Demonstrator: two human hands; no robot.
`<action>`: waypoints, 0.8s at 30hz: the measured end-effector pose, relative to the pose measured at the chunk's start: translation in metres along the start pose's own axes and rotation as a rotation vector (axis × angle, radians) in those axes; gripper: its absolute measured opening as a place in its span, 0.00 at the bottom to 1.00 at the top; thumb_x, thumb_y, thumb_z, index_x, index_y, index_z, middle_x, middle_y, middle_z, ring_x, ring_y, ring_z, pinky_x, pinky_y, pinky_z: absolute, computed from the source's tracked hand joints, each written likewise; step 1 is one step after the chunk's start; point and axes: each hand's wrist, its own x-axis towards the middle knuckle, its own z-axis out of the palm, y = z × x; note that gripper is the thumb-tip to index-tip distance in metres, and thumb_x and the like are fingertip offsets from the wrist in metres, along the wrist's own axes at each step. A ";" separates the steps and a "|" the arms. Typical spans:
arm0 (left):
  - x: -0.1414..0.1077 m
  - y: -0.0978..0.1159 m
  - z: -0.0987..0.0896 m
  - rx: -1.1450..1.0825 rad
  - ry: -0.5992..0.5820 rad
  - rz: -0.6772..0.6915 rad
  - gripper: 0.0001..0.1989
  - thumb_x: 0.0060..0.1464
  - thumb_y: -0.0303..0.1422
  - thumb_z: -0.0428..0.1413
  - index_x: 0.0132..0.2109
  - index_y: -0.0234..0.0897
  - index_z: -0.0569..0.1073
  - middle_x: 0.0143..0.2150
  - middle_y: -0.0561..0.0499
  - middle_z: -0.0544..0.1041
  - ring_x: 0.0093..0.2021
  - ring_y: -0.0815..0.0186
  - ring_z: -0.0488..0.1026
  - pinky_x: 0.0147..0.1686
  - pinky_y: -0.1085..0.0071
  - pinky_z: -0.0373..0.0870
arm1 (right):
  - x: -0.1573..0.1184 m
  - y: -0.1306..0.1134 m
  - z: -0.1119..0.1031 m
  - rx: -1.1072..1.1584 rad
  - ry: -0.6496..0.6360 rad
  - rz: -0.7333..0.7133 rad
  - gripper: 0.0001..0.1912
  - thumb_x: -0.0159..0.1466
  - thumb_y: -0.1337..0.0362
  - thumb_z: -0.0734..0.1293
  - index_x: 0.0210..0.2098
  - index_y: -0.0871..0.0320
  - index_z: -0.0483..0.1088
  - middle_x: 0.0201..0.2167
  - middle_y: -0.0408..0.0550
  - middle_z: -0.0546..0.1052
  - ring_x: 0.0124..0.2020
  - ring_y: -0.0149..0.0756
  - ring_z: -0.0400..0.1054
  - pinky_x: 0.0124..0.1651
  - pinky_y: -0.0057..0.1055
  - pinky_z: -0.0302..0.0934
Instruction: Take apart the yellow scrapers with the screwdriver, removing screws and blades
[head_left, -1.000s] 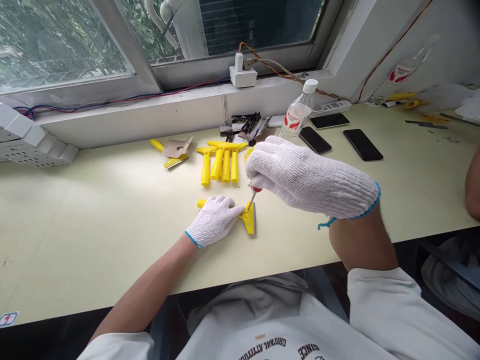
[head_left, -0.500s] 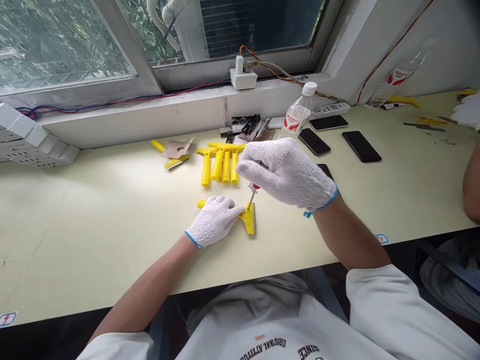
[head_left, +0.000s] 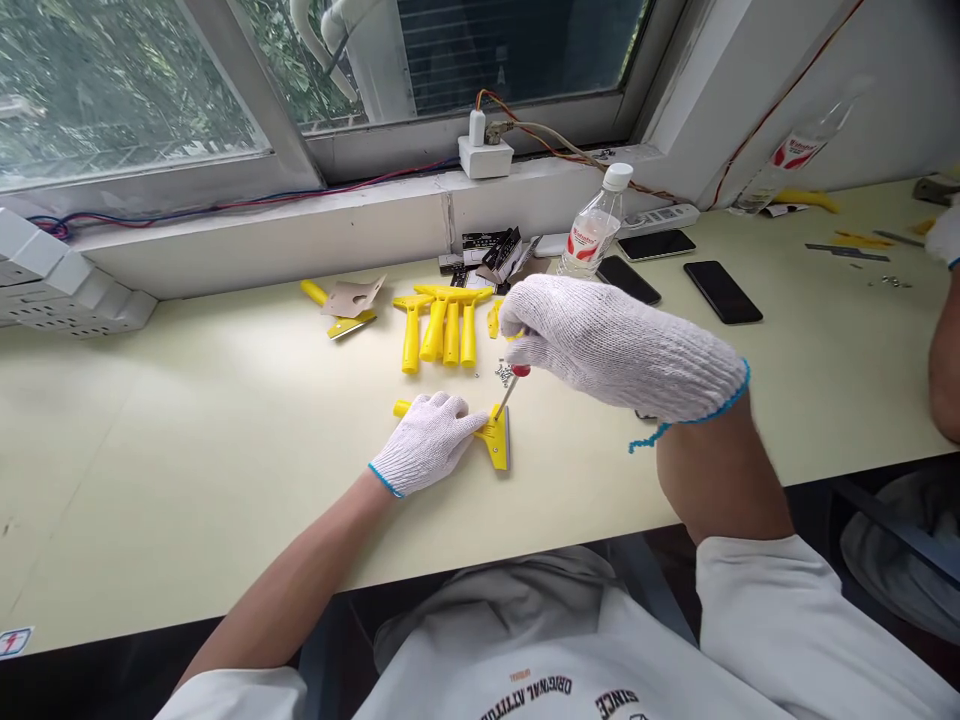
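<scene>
Under my gloved left hand [head_left: 431,440], a yellow scraper [head_left: 496,445] lies flat on the table, its metal blade edge facing right. The fingers are closed around its handle, whose end pokes out to the left. My gloved right hand [head_left: 592,335] grips a screwdriver [head_left: 511,388] with a red handle, mostly hidden in the glove. The shaft slants down and its tip meets a screw spot on the scraper head. Small loose screws [head_left: 504,374] lie just behind the scraper. Several yellow scraper handles [head_left: 451,335] are lined up farther back, and more yellow pieces [head_left: 493,320] sit partly behind my right hand.
A yellow scraper with brown card [head_left: 356,297] lies at back left. Black printed packets [head_left: 491,255] lie by the sill. A water bottle [head_left: 592,235], phones [head_left: 722,292] and a power strip [head_left: 660,219] stand or lie right of them. Another person's arm [head_left: 945,360] is at far right.
My right hand has shifted right and turned at the wrist, tilting the screwdriver further right while its tip stays on the scraper. My left hand has kept its place.
</scene>
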 end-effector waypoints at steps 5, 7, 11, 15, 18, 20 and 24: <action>0.000 -0.001 0.000 0.013 -0.002 0.003 0.21 0.77 0.33 0.43 0.65 0.47 0.75 0.52 0.43 0.77 0.45 0.53 0.69 0.46 0.54 0.66 | 0.000 0.011 -0.003 0.206 -0.047 -0.146 0.08 0.72 0.72 0.63 0.46 0.56 0.72 0.43 0.49 0.78 0.43 0.38 0.72 0.46 0.34 0.68; 0.000 -0.001 0.001 0.014 -0.004 0.003 0.21 0.77 0.33 0.43 0.65 0.47 0.75 0.52 0.42 0.76 0.46 0.53 0.70 0.46 0.54 0.66 | 0.002 0.012 -0.004 0.322 -0.101 -0.197 0.11 0.71 0.75 0.61 0.45 0.56 0.72 0.42 0.48 0.78 0.41 0.35 0.72 0.46 0.32 0.68; 0.000 -0.001 0.001 0.014 -0.004 0.009 0.21 0.77 0.33 0.43 0.66 0.47 0.75 0.52 0.42 0.77 0.47 0.53 0.70 0.47 0.54 0.66 | 0.007 0.004 0.001 0.296 -0.054 -0.182 0.08 0.67 0.75 0.63 0.39 0.58 0.71 0.36 0.46 0.78 0.36 0.33 0.68 0.41 0.31 0.61; 0.000 -0.001 0.002 -0.004 0.003 0.000 0.21 0.78 0.34 0.43 0.66 0.47 0.75 0.52 0.43 0.77 0.47 0.53 0.70 0.47 0.54 0.67 | 0.009 -0.016 0.012 -0.101 0.155 0.150 0.12 0.73 0.57 0.68 0.37 0.59 0.72 0.31 0.51 0.76 0.34 0.40 0.68 0.38 0.34 0.55; 0.001 -0.001 0.001 -0.012 -0.001 -0.005 0.21 0.77 0.34 0.43 0.66 0.47 0.75 0.52 0.43 0.77 0.46 0.53 0.70 0.47 0.54 0.67 | 0.010 -0.026 0.017 -0.293 0.169 0.264 0.17 0.78 0.56 0.61 0.40 0.60 0.74 0.30 0.52 0.76 0.34 0.43 0.69 0.38 0.36 0.55; 0.001 -0.001 0.001 -0.015 -0.002 -0.007 0.21 0.77 0.34 0.44 0.66 0.48 0.75 0.51 0.43 0.77 0.46 0.53 0.71 0.46 0.55 0.67 | 0.009 -0.025 0.017 -0.282 0.110 0.146 0.15 0.78 0.62 0.59 0.41 0.60 0.74 0.33 0.54 0.77 0.36 0.43 0.69 0.41 0.37 0.58; 0.000 -0.001 0.001 -0.018 0.008 -0.005 0.20 0.77 0.34 0.43 0.65 0.48 0.75 0.52 0.43 0.77 0.47 0.53 0.70 0.47 0.55 0.66 | 0.004 -0.013 0.008 -0.032 0.020 -0.100 0.09 0.76 0.69 0.61 0.48 0.59 0.73 0.43 0.54 0.77 0.44 0.42 0.70 0.50 0.38 0.65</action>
